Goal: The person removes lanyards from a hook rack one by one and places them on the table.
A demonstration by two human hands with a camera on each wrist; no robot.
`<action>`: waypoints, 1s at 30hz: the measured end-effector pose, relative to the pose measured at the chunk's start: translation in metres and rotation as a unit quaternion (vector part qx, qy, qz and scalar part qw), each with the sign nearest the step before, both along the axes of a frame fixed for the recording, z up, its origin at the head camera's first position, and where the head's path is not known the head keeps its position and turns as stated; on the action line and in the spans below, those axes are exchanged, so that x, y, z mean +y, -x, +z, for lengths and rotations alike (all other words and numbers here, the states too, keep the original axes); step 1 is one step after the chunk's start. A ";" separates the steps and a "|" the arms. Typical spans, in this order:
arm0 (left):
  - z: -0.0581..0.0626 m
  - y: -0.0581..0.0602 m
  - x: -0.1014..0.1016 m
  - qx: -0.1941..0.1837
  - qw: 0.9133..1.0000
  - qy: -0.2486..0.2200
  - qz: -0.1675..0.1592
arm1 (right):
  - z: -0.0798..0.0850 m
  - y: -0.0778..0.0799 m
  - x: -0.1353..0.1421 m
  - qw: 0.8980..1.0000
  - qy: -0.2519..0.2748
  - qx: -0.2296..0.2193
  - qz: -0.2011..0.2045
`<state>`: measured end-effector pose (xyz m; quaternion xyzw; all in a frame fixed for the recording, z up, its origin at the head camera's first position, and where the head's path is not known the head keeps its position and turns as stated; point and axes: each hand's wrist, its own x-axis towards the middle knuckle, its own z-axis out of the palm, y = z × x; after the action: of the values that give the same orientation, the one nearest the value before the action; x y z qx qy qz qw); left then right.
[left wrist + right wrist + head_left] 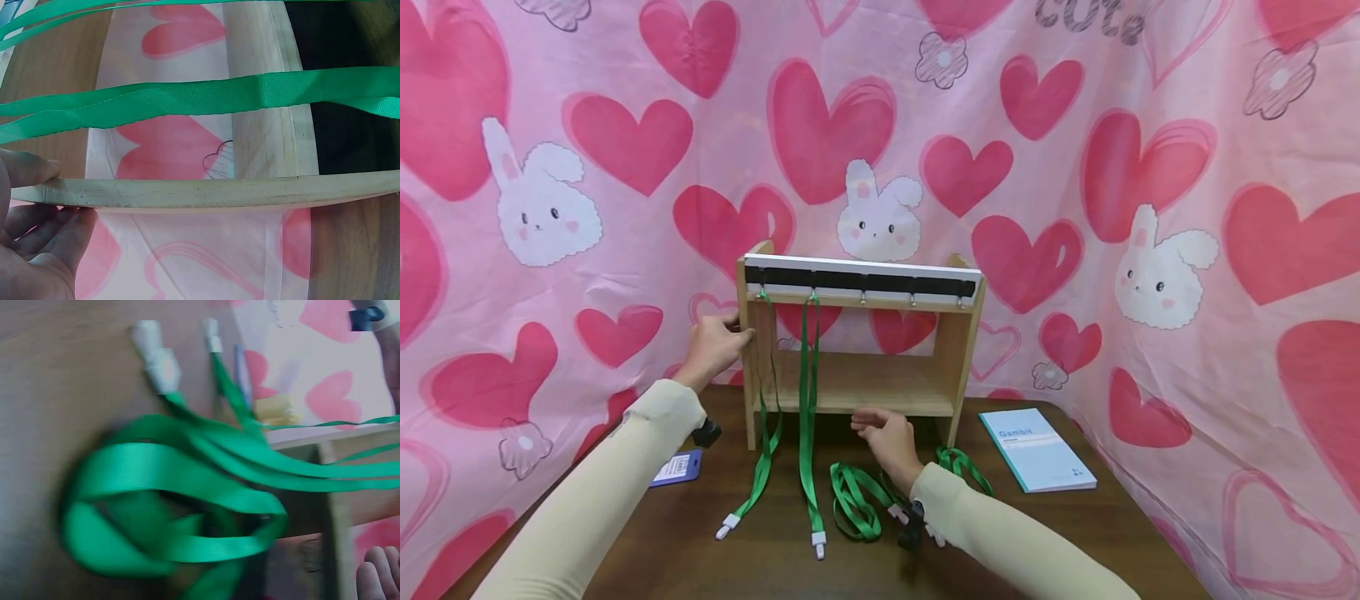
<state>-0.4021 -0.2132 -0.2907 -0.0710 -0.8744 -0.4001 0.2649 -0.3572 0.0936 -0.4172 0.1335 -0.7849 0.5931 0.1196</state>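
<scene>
My left hand (715, 346) grips the left side panel of a wooden rack (850, 379), thumb on one face and fingers on the other, as the left wrist view shows on the panel edge (187, 195). Along the rack's top runs a black-and-white strip (887, 282) with several small hooks. Two green lanyards (807, 400) hang from its left hooks, their white clips resting on the table. My right hand (887, 437) is held in front of the lower shelf with loose fingers and nothing in them. Below it lies a coiled green lanyard (857, 504), blurred in the right wrist view.
Another green lanyard (964, 468) lies to the right, partly behind my right wrist. A light blue book (1037, 450) marked Gambit is on the table's right side. At the left lies a blue card holder (676, 469). A pink heart-print curtain (925, 117) surrounds the table.
</scene>
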 end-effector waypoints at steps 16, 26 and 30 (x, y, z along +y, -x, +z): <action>0.000 0.001 -0.001 0.002 1.000 -0.005 -0.009 | 0.110 0.013 -0.028 0.990 -0.039 0.133 -0.032; 0.002 -0.001 -0.001 -0.010 1.000 -0.011 -0.010 | 0.145 0.020 -0.055 0.994 -0.016 0.100 -0.029; 0.001 -0.001 -0.002 -0.014 1.000 -0.015 -0.014 | 0.154 0.022 -0.067 0.996 -0.007 0.084 -0.043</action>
<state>-0.4015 -0.2149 -0.2896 -0.0739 -0.8710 -0.4176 0.2480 -0.3795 0.0267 -0.2635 0.1499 -0.7814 0.5685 0.2090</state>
